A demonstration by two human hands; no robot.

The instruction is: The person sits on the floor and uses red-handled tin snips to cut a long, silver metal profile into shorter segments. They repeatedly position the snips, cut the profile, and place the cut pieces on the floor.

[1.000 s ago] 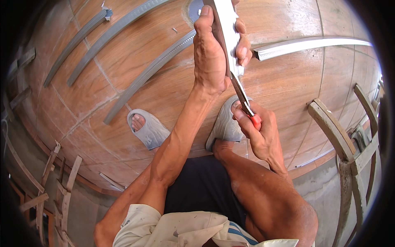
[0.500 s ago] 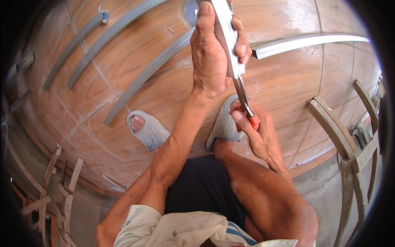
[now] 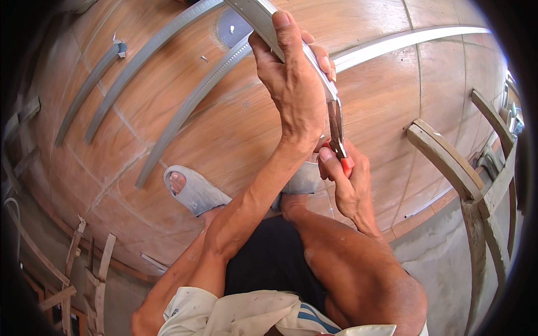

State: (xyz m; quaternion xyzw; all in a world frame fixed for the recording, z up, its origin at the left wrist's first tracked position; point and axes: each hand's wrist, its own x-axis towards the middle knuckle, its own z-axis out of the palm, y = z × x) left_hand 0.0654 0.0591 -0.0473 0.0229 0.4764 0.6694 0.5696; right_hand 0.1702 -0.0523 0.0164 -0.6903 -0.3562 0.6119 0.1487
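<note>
A light grey metal profile strip slants across the upper middle, its near end pointing toward me. My left hand is wrapped round it close to that end, thumb along one side and fingers on the other. Metal snips with red handles sit in my right hand, lower and to the right. The blades of the snips meet the near end of the strip; how deep they bite into it I cannot make out.
Grey metal strips lie on the wood-patterned tile floor at left, and a shiny one at right. My sandalled feet are below. Wooden trestles stand at right and lower left.
The strip has turned, its far end swinging left. My left hand has shifted slightly right and down with it. The snips stand more upright, still at the strip's end.
</note>
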